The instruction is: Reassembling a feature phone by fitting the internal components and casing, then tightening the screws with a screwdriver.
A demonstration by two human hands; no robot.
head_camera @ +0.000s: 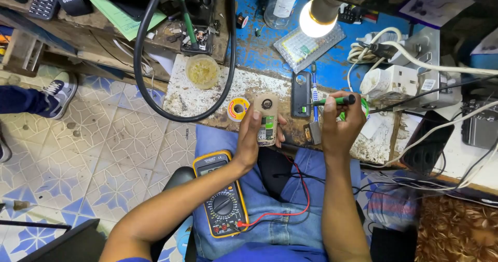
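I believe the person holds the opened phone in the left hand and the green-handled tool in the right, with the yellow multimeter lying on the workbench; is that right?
Not quite. In the head view the yellow multimeter rests on the person's lap, on the blue jeans, not on the workbench. The rest holds: the left hand holds the opened phone and the right hand holds the green-handled tool.

Both forearms are bare from above the elbow down to the wrists; no sleeve cuff, watch, bracelet or ring is visible. The left hand (252,137) and the right hand (340,122) are ungloved. Fingernails are short where visible. A blue garment edge shows at the bottom of the view, near the left upper arm. Legs are covered by blue denim trousers (270,210), with seams and creases visible.
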